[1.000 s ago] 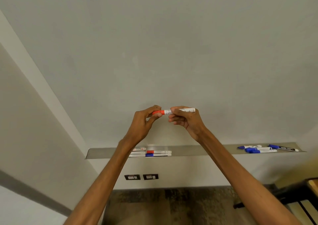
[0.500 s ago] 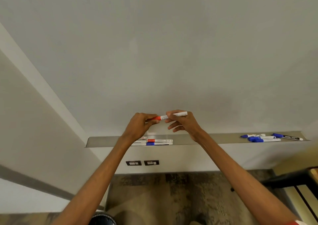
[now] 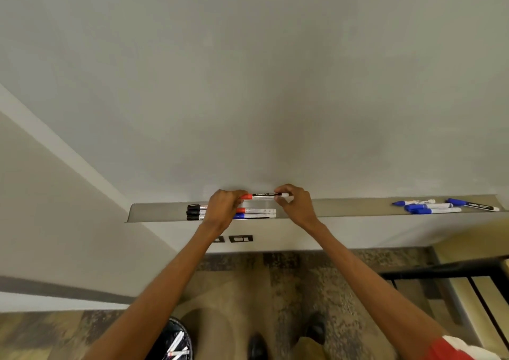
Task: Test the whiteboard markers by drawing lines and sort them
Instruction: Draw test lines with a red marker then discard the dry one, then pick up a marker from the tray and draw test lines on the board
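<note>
Two hands: left hand (image 3: 223, 208), right hand (image 3: 296, 204) pinch your red marker (image 3: 264, 196).
Risk: tilted release rolls it off the tray (image 3: 344, 208).

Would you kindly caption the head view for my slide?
Left hand and right hand hold a red marker above the tray.

Head view — steeply down along the whiteboard (image 3: 248, 70) — close.

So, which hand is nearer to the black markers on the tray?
Left. The left hand sits just right of the black markers; the right hand is farther right, at the other end of the red marker.
</note>
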